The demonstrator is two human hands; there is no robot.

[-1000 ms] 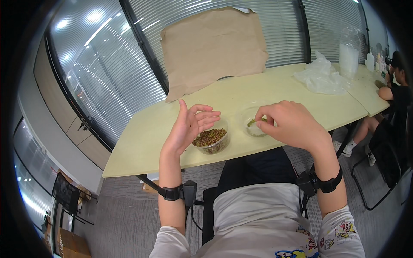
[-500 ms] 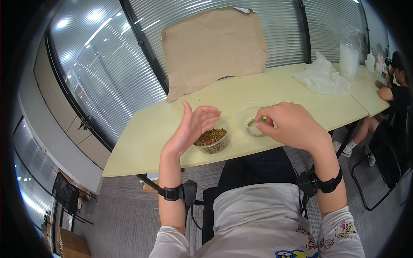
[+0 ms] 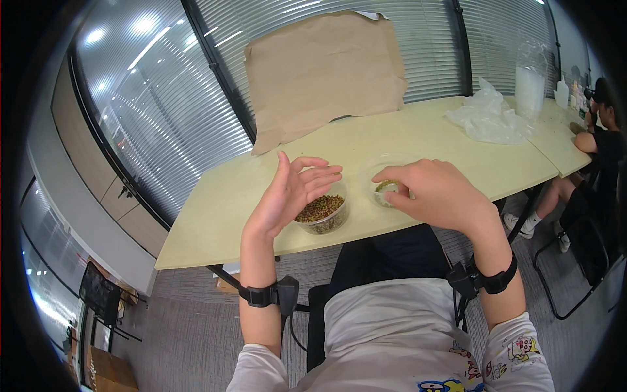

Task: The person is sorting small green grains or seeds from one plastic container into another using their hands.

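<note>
My left hand (image 3: 290, 196) is held open over the rim of a clear round tub (image 3: 330, 225), fingers stretched to the right and thumb up. Small mixed beans (image 3: 323, 208), green and reddish brown, fill much of that tub. To its right stands a second clear tub (image 3: 375, 199), with a few small green beans (image 3: 381, 187) showing inside. My right hand (image 3: 441, 193) hovers over this tub, index finger and thumb apart with a visible gap. Its other fingers are curled and mostly hidden, and I make out nothing held between them.
Both tubs stand near the front edge of a pale yellow table (image 3: 215, 209). Brown paper (image 3: 326, 72) leans against the blinds behind. A crumpled plastic bag (image 3: 490, 117) and a bag of white cups (image 3: 530, 88) lie at the far right. Another person (image 3: 604, 137) sits there.
My right hand has shifted slightly left over the second tub, and its index finger and thumb have spread apart. My left hand has moved only a little, with its fingers reaching further right.
</note>
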